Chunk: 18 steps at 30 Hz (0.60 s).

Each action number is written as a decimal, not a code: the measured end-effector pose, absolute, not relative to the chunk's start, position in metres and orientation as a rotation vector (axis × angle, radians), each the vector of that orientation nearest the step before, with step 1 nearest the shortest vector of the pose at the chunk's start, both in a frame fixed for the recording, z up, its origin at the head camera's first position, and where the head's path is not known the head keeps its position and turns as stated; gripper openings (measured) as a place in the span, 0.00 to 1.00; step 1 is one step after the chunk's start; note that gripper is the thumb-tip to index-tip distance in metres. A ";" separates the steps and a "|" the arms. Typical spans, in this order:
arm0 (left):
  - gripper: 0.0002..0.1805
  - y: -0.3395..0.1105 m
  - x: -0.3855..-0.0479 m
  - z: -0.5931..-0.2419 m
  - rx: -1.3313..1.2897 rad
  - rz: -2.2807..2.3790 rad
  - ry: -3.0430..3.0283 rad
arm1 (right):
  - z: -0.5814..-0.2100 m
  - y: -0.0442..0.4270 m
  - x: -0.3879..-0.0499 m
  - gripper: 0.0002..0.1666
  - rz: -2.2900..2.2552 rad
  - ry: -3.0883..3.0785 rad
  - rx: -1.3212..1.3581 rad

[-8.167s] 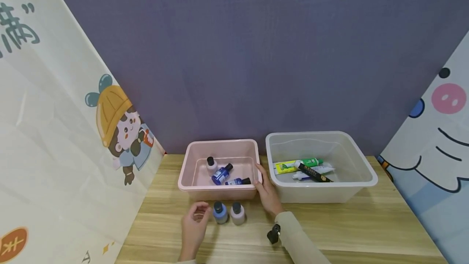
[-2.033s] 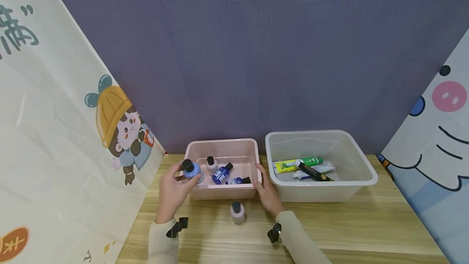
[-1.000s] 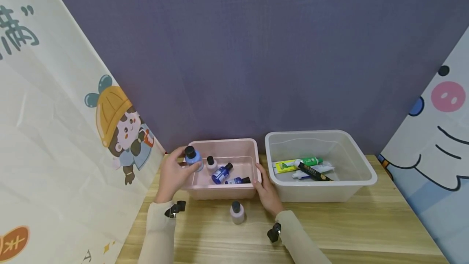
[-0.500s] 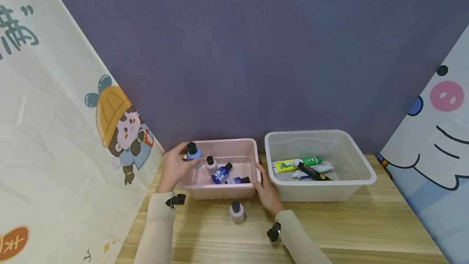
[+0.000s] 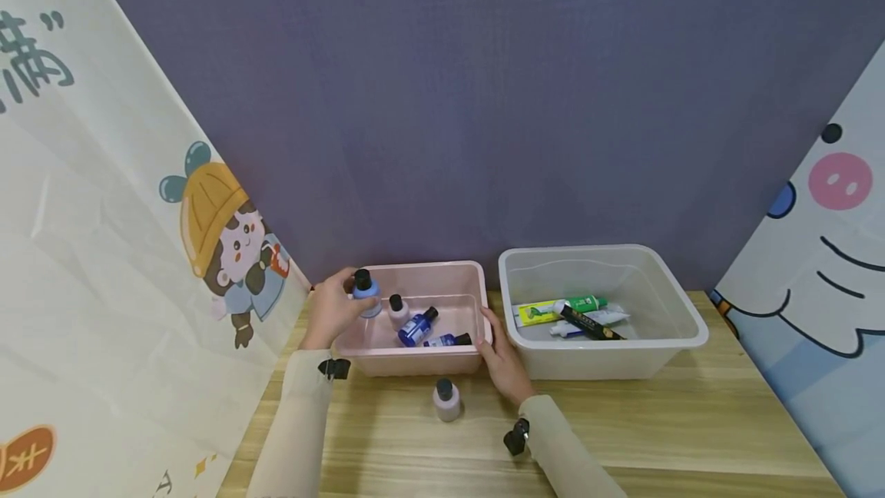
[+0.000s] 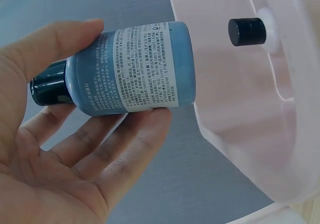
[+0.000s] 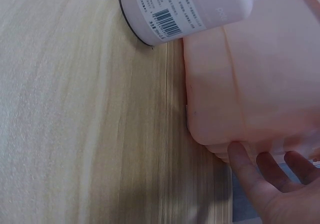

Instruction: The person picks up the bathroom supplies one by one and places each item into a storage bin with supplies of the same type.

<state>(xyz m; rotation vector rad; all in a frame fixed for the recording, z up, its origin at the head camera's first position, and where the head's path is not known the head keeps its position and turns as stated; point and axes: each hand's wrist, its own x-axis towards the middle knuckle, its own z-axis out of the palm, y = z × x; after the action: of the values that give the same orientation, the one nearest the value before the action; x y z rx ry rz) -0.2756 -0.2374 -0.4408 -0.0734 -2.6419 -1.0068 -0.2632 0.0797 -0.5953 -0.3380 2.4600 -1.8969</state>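
My left hand (image 5: 332, 308) grips a light blue bottle (image 6: 135, 67) with a black cap, thumb on one side and fingers on the other. In the head view the blue bottle stands upright at the left end of the pink bin (image 5: 415, 363); whether it touches the floor of the bin cannot be told. Inside lie two dark blue bottles (image 5: 415, 330), and a small pale bottle (image 5: 398, 313) stands beside them. My right hand (image 5: 507, 366) holds the bin's front right corner. A pale pink bottle (image 7: 180, 9) stands on the table in front of the bin.
A larger white bin (image 5: 588, 366) stands to the right, holding several tubes, among them a yellow and green tube (image 5: 546, 313) and a narrow black box (image 5: 588, 323). The wooden table (image 5: 657, 429) ends at a dark cloth backdrop (image 5: 442, 114). Printed panels (image 5: 104, 252) flank both sides.
Since the oldest frame, my left hand has taken the blue bottle from the table and brought it over the pink bin's left end, lately a little farther back and lower. My right hand stays.
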 end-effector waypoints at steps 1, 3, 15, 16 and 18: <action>0.24 -0.238 -0.277 -0.441 -0.073 -1.005 -2.649 | -0.596 0.080 -0.263 0.37 -1.897 2.461 -0.340; 0.25 -0.238 -0.279 -0.442 -0.065 -0.998 -2.669 | -0.596 0.079 -0.263 0.37 -1.898 2.461 -0.343; 0.30 -0.239 -0.299 -0.447 -0.016 -0.917 -2.767 | -0.596 0.080 -0.264 0.36 -1.914 2.429 -0.347; 0.31 -0.240 -0.300 -0.448 -0.013 -0.911 -2.779 | -0.595 0.080 -0.264 0.36 -1.912 2.432 -0.346; 0.31 -0.241 -0.303 -0.448 -0.001 -0.903 -2.803 | -0.594 0.080 -0.264 0.36 -1.906 2.439 -0.348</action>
<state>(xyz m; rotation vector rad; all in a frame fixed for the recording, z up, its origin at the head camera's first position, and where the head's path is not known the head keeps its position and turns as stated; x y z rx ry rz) -0.3028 -0.2406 -0.4484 -0.0010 -2.8028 -0.9033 -0.2635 0.0797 -0.5945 -0.3478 2.4391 -1.9058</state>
